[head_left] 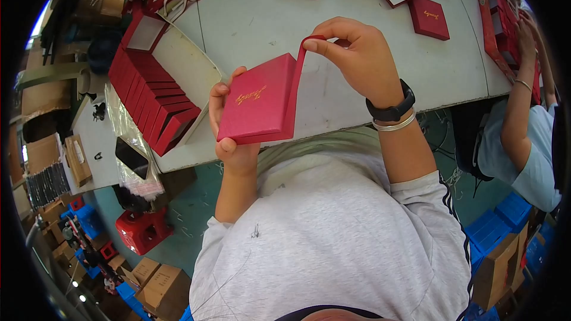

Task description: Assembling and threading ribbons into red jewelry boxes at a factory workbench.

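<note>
While left fingers (225, 145) hold red box (256, 102), right fingers (324, 50) pinch ribbon (300, 62)

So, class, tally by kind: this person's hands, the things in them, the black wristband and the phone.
Hands, left hand and right hand: 2
Held red box: 1
Held red ribbon: 1
Black wristband: 1
Phone: 1
Total: 6

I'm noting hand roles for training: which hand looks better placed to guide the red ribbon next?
Probably the right hand: its thumb and fingers pinch the red ribbon. The left hand looks less free, holding the red box at its left side and near left corner.
</note>
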The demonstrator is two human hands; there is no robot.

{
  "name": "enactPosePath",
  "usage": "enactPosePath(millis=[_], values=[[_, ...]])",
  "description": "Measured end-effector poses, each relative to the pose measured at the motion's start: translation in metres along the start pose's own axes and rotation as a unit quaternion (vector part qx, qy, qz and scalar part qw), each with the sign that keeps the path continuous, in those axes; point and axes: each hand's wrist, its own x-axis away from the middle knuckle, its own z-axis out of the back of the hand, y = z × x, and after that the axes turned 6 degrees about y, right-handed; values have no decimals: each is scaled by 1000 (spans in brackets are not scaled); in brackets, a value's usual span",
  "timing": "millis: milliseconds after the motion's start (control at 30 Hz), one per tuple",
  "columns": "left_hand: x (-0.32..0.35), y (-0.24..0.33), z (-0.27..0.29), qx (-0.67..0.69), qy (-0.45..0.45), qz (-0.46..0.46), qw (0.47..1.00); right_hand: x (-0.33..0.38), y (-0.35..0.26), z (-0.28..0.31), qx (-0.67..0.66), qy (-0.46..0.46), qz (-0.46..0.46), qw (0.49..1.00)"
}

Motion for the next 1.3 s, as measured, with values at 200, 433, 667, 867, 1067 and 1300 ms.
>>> enactPosePath(millis=[200,433,667,867,1067,1300], values=[[-1,0,1,3,-14,-3,1000,-1,-1,0,8,-10,-1,1000],[5,2,-3,-2,-10,12,1000,2,-5,-2,-14,-52,-32,998],[15,0,3,84,-12,32,996,12,-4,-10,-222,-182,-167,943],[13,4,-7,99,-41,90,990,27,5,-24,-454,-209,-134,856],[22,17,-4,-31,38,49,998,36,8,-25,-581,-253,-130,762],[17,17,6,-122,106,8,987,53,1,-8,-366,-217,-40,904]])
